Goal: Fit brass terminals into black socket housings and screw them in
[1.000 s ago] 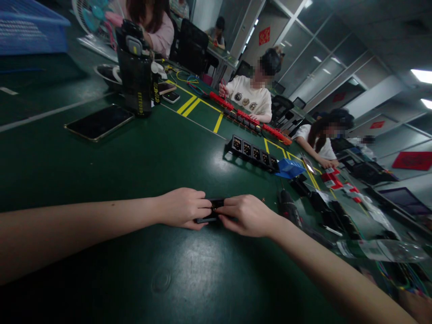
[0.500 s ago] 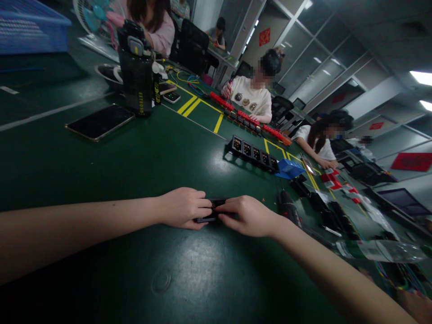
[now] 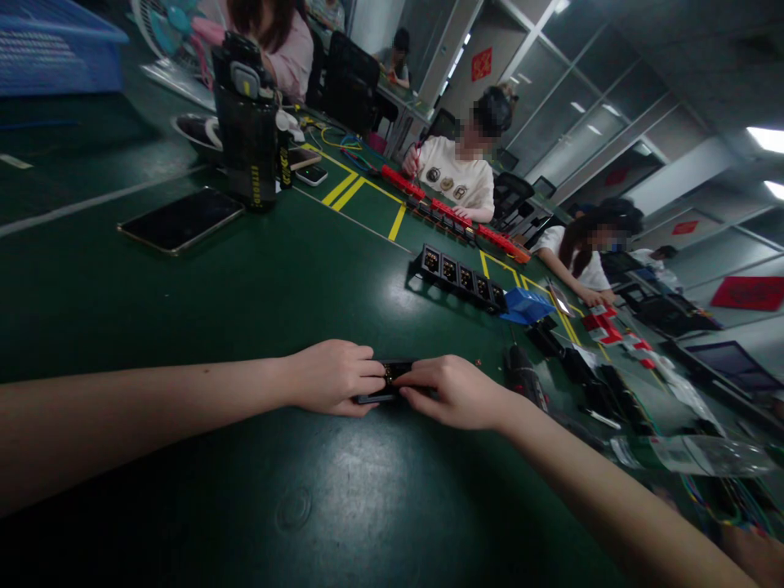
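A small black socket part (image 3: 392,376) with brass contacts lies on the green table (image 3: 257,278), low in the middle of the head view. My left hand (image 3: 334,377) grips its left side with curled fingers. My right hand (image 3: 450,392) pinches its right side, fingertips meeting the left hand's over the part. Most of the part is hidden under both hands.
A row of black sockets (image 3: 461,279) and a blue box (image 3: 525,305) lie beyond my hands. A tablet (image 3: 180,220) and a tall black bottle (image 3: 246,122) stand at left. A black tool (image 3: 523,377) and cables lie at right. Other people work along the far edge.
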A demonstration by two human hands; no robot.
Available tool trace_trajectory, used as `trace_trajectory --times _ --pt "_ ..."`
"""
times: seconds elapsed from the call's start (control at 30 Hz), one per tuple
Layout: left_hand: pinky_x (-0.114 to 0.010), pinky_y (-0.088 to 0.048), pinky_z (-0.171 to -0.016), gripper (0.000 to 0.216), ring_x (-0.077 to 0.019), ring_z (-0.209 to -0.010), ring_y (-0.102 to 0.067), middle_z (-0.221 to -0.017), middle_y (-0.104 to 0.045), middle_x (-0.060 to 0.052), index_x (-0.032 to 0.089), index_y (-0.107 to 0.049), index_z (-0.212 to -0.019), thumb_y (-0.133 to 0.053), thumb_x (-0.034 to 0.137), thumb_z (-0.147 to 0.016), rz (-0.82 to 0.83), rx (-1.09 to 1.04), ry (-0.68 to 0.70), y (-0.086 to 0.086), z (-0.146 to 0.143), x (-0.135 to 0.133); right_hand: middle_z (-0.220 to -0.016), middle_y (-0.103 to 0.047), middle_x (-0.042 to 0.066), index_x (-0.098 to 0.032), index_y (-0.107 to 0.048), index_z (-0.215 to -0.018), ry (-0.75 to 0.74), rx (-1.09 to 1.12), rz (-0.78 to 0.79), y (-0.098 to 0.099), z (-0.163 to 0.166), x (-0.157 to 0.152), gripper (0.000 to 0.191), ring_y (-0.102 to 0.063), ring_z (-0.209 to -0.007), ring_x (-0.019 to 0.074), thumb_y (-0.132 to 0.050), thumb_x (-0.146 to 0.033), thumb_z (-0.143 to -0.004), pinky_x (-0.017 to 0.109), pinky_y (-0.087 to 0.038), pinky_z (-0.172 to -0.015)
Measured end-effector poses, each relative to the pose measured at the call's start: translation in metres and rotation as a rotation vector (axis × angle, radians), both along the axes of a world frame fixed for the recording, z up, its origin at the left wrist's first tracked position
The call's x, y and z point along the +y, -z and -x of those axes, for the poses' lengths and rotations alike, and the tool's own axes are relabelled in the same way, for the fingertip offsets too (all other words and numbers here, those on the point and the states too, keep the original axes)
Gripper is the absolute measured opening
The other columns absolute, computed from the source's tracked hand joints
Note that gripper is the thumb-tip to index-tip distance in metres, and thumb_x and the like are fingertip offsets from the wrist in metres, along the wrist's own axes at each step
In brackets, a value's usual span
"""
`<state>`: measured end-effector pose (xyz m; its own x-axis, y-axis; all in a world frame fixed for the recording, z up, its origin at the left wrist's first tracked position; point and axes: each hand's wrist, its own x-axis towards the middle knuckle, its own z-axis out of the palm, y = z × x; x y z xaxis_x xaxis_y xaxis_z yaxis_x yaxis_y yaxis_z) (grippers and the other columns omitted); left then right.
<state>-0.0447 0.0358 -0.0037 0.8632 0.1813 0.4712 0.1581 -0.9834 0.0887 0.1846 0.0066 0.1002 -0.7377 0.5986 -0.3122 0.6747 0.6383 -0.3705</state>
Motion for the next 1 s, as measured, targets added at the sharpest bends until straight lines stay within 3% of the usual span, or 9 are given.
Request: trace_trajectory --times 0.2,0.43,0.67,1.0 --pt "-0.032 -0.042 -0.060 0.019 -0.0184 -0.074 -0.056 -0.088 -0.069 -0.004 0.018 -0.067 -0.093 -0.061 0.036 -0.093 -0.007 -0.012 -0.003 -0.0007 0.0002 -0.0004 -0.099 -0.074 0.008 -0.018 -0.072 -0.115 -0.026 -0.029 -0.077 -0.0020 -0.0014 0.0012 0.026 -0.067 -0.081 0.0158 -0.053 -0.023 -0.098 0.025 -0.044 -0.068" --pt "-0.030 -0.041 -0.058 0.017 -0.0173 -0.072 -0.056 -0.086 -0.068 -0.004 0.017 -0.067 -0.091 -0.064 0.034 -0.091 -0.011 -0.065 0.005 -0.0008 -0.0002 0.0000 -0.099 -0.074 0.008 -0.018 -0.073 -0.108 -0.048 -0.044 -0.034 0.0002 0.0010 0.0014 0.024 -0.068 -0.084 0.0167 -0.052 -0.023 -0.098 0.025 -0.046 -0.072" --pt "-0.030 -0.040 -0.058 0.018 -0.0176 -0.072 -0.056 -0.085 -0.068 -0.004 0.018 -0.067 -0.090 -0.063 0.036 -0.091 -0.019 -0.051 -0.002 0.0002 -0.0006 0.0004 -0.101 -0.074 0.008 -0.019 -0.070 -0.118 -0.011 -0.047 -0.082 -0.0025 0.0002 0.0004 0.027 -0.068 -0.084 0.0168 -0.053 -0.025 -0.098 0.025 -0.045 -0.070" --pt "-0.030 -0.040 -0.058 0.018 -0.0173 -0.072 -0.056 -0.084 -0.068 -0.004 0.018 -0.067 -0.088 -0.062 0.035 -0.092 -0.021 -0.068 0.005 0.0009 -0.0013 0.0004 -0.098 -0.074 0.007 -0.019 -0.073 -0.109 -0.059 -0.086 -0.109 -0.0008 0.0041 0.0027 0.024 -0.068 -0.080 0.0160 -0.053 -0.024 -0.098 0.025 -0.043 -0.066"
